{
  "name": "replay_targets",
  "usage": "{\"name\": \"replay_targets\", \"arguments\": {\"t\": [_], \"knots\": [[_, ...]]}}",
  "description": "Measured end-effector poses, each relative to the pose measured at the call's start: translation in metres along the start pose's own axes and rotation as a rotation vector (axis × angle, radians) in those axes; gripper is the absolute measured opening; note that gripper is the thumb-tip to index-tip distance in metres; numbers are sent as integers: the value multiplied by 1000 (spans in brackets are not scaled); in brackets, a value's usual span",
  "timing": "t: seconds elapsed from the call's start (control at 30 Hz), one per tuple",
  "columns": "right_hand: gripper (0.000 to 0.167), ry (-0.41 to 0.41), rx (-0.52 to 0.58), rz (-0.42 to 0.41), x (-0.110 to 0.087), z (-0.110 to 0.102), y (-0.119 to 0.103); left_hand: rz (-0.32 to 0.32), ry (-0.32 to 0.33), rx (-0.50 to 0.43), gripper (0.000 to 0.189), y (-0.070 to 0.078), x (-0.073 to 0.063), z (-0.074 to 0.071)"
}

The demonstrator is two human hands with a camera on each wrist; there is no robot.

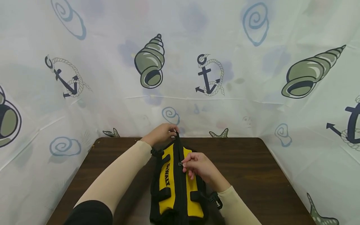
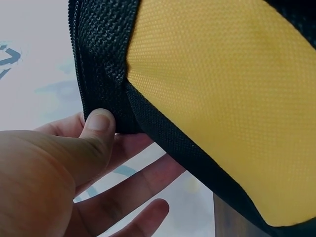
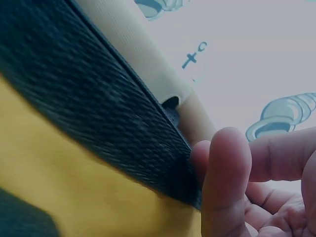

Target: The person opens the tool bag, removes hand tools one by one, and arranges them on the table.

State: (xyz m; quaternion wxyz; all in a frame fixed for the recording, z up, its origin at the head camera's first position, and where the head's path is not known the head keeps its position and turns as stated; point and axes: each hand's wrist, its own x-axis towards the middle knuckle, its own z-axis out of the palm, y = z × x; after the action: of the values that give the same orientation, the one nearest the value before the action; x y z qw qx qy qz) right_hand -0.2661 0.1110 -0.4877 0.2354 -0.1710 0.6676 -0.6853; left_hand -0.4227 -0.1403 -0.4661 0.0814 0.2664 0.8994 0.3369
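Note:
A yellow and black tool bag [image 1: 180, 190] with DEWALT lettering sits lengthwise on the table, its zipper running along the top. At the bag's far end, my left hand [image 1: 161, 133] pinches the black end of the zipper strip. The left wrist view shows the thumb pressed on this zipper end [image 2: 106, 94], other fingers spread behind and below it. My right hand [image 1: 203, 167] pinches the zipper pull [image 1: 180, 163] between thumb and index finger, partway along the top. In the right wrist view those fingertips hide the pull beside the black strip [image 3: 113, 103].
Under the bag is a dark brown wooden table [image 1: 239, 175]. A white cloth [image 1: 180, 18] printed with shells and anchors hangs behind it and on both sides. Black handle straps [image 1: 164, 194] stick out from the bag's flanks.

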Motion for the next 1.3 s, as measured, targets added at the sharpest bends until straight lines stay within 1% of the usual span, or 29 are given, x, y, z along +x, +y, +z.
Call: {"name": "replay_targets", "arguments": {"t": [0.1,0.3,0.47,0.57,0.67,0.77,0.87,0.97,1.1,1.23,1.3], "knots": [[16,-24,17,6,-9,3,2,-2,2,17,13,2,0,-1],[13,-94,41,11,-28,10,3,-3,34,63,11,2,2,-3],[10,-175,83,34,-49,16,8,-9,15,60,11,-2,3,0],[18,-210,101,45,-61,21,11,-13,6,50,11,-3,3,2],[28,-255,120,43,-72,26,12,-14,13,35,12,-4,2,4],[30,-302,144,47,-83,32,14,-23,20,18,13,-6,-1,6],[32,-328,162,84,-94,38,18,-41,8,-1,15,-8,-5,11],[38,-345,170,121,-104,45,20,-59,-2,-14,17,-10,-9,15],[40,-365,146,141,-112,50,21,-56,12,-38,19,-10,-9,17],[36,-370,142,130,-114,49,17,-34,29,-49,20,-6,-2,13],[35,-372,145,112,-112,48,15,-35,35,-48,20,-4,2,10]]}}
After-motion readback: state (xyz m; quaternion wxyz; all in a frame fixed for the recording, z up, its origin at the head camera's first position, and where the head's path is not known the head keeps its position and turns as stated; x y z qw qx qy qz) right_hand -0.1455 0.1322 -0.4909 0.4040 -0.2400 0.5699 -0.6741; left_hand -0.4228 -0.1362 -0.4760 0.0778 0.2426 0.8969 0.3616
